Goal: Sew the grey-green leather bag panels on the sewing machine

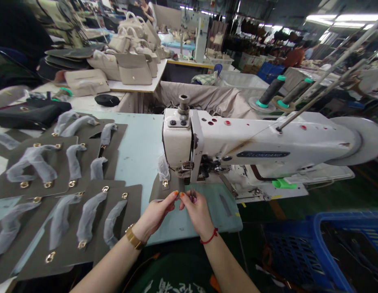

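Observation:
My left hand [160, 212] is closed, thumb and forefinger pinched together at the near edge of a grey bag panel [156, 193]. What it pinches is too small to make out. Close beside it, my right hand [198, 211] is also closed, its thumb tip nearly meeting the left one. Slim metal tips, like those of thread snips [193, 194], stick up from its fingers. The panel lies partly under the head of a white sewing machine [177, 142], which hides its far part. On the panel are a gold buckle [165, 184] and a plastic-wrapped handle [163, 167].
Several grey panels [130, 203] with wrapped handles and gold fittings cover the left of the pale blue table [136, 142]. Thread cones [271, 90] stand behind the machine. A blue basket [321, 240] is at lower right. Beige bags [134, 69] are piled at the back.

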Motion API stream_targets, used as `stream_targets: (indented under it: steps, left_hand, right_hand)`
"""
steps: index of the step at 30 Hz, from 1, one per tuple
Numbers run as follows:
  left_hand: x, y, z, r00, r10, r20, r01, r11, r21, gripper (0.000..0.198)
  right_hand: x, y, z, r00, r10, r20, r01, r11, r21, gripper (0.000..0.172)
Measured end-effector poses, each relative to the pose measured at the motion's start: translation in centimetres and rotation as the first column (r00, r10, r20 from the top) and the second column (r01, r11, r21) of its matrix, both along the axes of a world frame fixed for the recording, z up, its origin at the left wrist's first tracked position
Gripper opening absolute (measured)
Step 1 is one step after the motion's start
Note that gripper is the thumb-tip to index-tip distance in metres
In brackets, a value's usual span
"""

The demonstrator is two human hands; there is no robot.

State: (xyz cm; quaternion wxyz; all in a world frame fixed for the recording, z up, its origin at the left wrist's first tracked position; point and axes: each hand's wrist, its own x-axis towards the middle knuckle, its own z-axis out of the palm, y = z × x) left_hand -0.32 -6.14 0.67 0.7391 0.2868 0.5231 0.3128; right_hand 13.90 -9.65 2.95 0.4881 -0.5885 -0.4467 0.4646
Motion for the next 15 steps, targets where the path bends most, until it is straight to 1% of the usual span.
stream_targets:
  steps: [2,7,15]
  left_hand:
    - [0.1,0.0,0.1,0.999,0.016,0.047,-0.014,0.999,-0.03,0.042]
    - [0.1,0.0,0.0,0.998,0.038,0.051,-0.035,0.998,-0.05,0.04]
    - [0.5,1.0,-0.1,0.998,0.033,0.051,-0.034,0.999,0.012,0.037]
  right_hand:
    - [-0.1,0.0,0.0,1.0,-0.007,-0.012,0.007,1.0,-0.006,0.035]
    - [-0.2,0.1,-0.4,0.999,-0.03,-0.026,0.029,0.999,-0.027,0.034]
    - [-0.3,1.3,-0.6,0.997,-0.05,-0.05,0.05,0.999,0.0,0.036]
